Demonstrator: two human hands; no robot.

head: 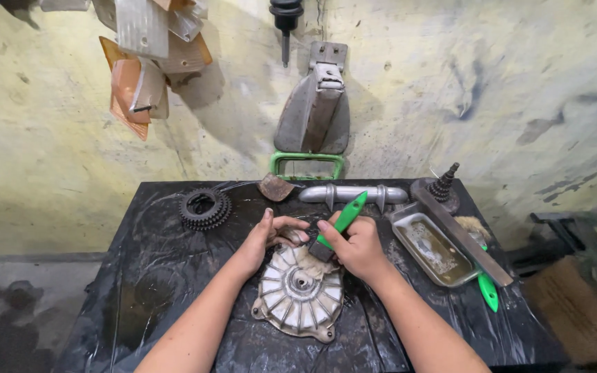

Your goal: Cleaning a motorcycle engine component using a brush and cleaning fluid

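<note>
A round finned metal cover lies flat on the black plastic-covered table. My right hand grips a green-handled brush, whose bristles press on the cover's upper part. My left hand rests on the cover's upper left rim, fingers curled over the edge and steadying it. Both forearms reach in from the bottom of the view.
A dark gear cluster sits at the back left. A metal tray with murky liquid stands to the right, a flat metal bar across it and a second green brush beside it. A grey metal tube lies at the back.
</note>
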